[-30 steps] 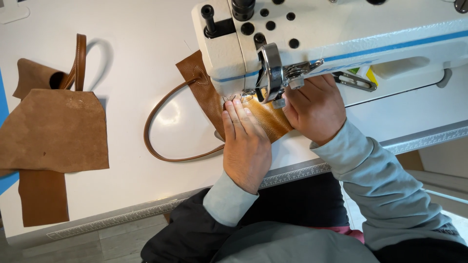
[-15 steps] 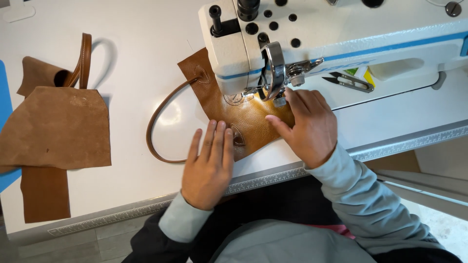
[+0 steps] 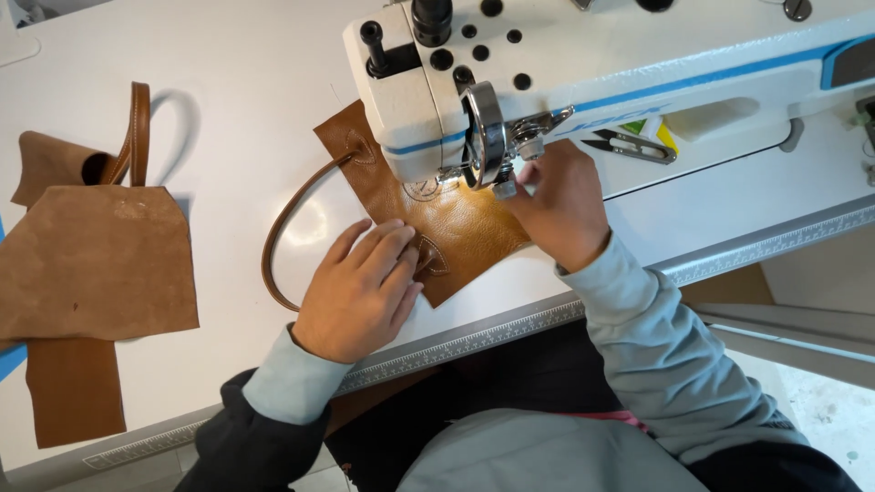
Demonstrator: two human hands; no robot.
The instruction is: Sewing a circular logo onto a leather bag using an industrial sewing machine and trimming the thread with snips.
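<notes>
Hands, two: left hand [image 3: 360, 292] and right hand [image 3: 558, 205] press one leather panel [image 3: 456, 228].

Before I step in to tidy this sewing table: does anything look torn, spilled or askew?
Nothing stands out. The tan leather panel lies flat under the white sewing machine, left hand pressing it, right hand at the needle. Brown suede pieces lie stacked at the left.

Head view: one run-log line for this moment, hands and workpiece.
left hand: flat on leather panel | right hand: at presser foot of sewing machine | looped strap: attached to the panel, lying on table
</notes>
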